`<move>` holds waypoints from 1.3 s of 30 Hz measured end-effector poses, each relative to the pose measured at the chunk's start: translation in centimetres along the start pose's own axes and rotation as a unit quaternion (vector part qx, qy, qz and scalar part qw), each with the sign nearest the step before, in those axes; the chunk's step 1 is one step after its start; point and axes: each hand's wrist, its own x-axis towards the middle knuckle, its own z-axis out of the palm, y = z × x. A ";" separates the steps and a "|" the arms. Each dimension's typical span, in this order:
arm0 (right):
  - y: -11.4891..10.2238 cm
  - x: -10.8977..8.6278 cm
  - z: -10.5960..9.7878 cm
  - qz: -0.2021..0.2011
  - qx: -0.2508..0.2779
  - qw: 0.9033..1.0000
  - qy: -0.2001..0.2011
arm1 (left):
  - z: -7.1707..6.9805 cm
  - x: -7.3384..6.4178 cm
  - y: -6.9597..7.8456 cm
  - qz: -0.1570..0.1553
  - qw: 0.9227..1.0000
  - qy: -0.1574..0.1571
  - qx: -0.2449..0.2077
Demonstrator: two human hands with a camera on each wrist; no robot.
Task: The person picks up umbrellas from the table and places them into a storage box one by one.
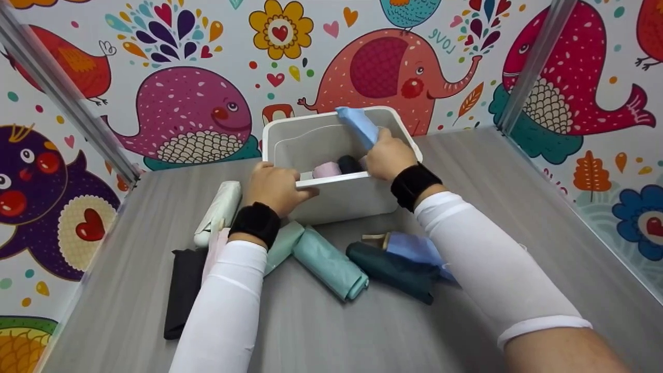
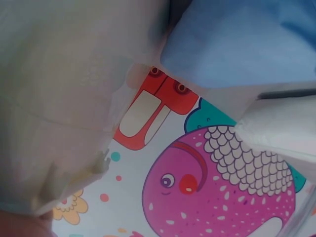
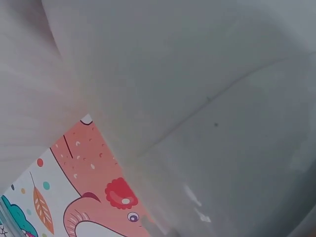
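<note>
A white bin [image 1: 347, 199] stands tilted on the table. My left hand [image 1: 277, 189] grips its front left rim. In my right hand [image 1: 391, 155], at the bin's right side, is a light blue folded umbrella [image 1: 360, 127] that slants over the opening, its far end near the back rim. Inside the bin lie a pink rolled item [image 1: 327, 169] and a black one [image 1: 348, 164], partly hidden by the front wall. In the right wrist view the bin's pale wall [image 3: 207, 148] fills most of the picture.
Several folded umbrellas lie before the bin: white [image 1: 220, 207], black [image 1: 184, 295], teal [image 1: 331, 264], dark green [image 1: 393, 272] and blue [image 1: 414, 248]. My left forearm partly covers a pink one [image 1: 213, 251]. A cartoon-printed wall [image 1: 290, 93] stands close behind.
</note>
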 end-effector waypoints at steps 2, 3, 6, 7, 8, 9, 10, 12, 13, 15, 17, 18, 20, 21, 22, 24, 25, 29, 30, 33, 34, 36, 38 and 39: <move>-0.1 0.1 -0.1 -0.004 -0.021 1.000 -0.013 | 0.0 0.0 0.0 0.000 1.000 0.000 -0.001; -0.1 0.1 -0.1 -0.005 -0.031 0.999 -0.020 | 0.0 0.0 0.0 -0.001 1.000 0.000 -0.002; -0.3 0.3 -0.2 -0.005 -0.056 0.998 -0.036 | 0.0 0.0 0.0 -0.003 1.000 -0.001 -0.005; -0.4 0.4 -0.3 -0.001 -0.061 0.997 -0.039 | 0.0 0.0 0.0 -0.004 1.000 -0.002 -0.007; -0.4 0.5 -0.3 0.002 -0.064 0.997 -0.042 | 0.0 0.0 0.0 -0.004 1.000 -0.002 -0.008; -0.5 0.6 -0.3 0.005 -0.068 0.997 -0.045 | -0.1 0.0 0.0 -0.004 1.000 -0.002 -0.008; -0.6 0.6 -0.3 0.006 -0.072 0.996 -0.049 | -0.1 0.0 0.0 -0.005 1.000 -0.001 -0.009; -0.7 0.8 -0.3 0.012 -0.070 0.996 -0.059 | -0.1 -0.1 0.0 -0.006 1.000 -0.002 -0.008; -0.8 0.8 -0.3 0.013 -0.071 0.995 -0.065 | -0.1 -0.1 0.0 -0.007 1.000 -0.003 -0.008; -0.9 0.9 -0.4 0.016 -0.067 0.995 -0.077 | -0.1 -0.1 0.1 -0.008 1.000 -0.004 -0.006; -1.1 1.0 -0.4 0.021 -0.058 0.994 -0.087 | -0.1 -0.1 0.1 -0.008 1.000 -0.005 -0.006; -1.1 1.0 -0.5 0.022 -0.059 0.994 -0.091 | -0.1 -0.1 0.1 -0.009 1.000 -0.006 -0.007; -1.2 1.0 -0.5 0.017 -0.073 0.992 -0.098 | -0.2 -0.1 0.1 -0.008 1.000 -0.005 -0.008; -1.2 1.1 -0.6 0.014 -0.081 0.992 -0.100 | -0.2 -0.1 0.1 -0.008 1.000 -0.005 -0.009; -1.2 1.1 -0.6 0.009 -0.091 0.991 -0.102 | -0.2 -0.1 0.1 -0.008 1.000 -0.004 -0.010; -1.2 1.2 -0.6 0.004 -0.109 0.988 -0.105 | -0.2 -0.1 0.0 -0.008 1.000 -0.004 -0.010; -1.2 1.2 -0.7 0.002 -0.117 0.987 -0.105 | -0.1 -0.1 0.0 -0.007 1.000 -0.005 -0.010; -1.3 1.4 -0.6 -0.001 -0.124 0.986 -0.112 | -0.1 -0.2 0.1 -0.006 1.000 -0.005 -0.006; -1.3 1.5 -0.6 -0.005 -0.129 0.985 -0.116 | -0.1 -0.2 0.1 -0.007 1.000 -0.005 -0.005; -1.2 1.6 -0.6 -0.020 -0.144 0.981 -0.130 | -0.1 -0.2 0.1 -0.008 1.000 -0.006 -0.002; -1.2 1.6 -0.7 -0.025 -0.149 0.980 -0.134 | -0.1 -0.3 0.1 -0.009 1.000 -0.006 -0.002; -1.1 1.6 -0.8 -0.036 -0.154 0.978 -0.138 | -0.1 -0.2 0.2 -0.010 1.000 -0.008 -0.001; -1.0 1.5 -0.9 -0.043 -0.155 0.977 -0.139 | -0.1 -0.2 0.2 -0.010 1.000 -0.009 -0.001; -1.0 1.5 -0.9 -0.046 -0.157 0.977 -0.139 | -0.1 -0.2 0.2 -0.010 1.000 -0.008 -0.002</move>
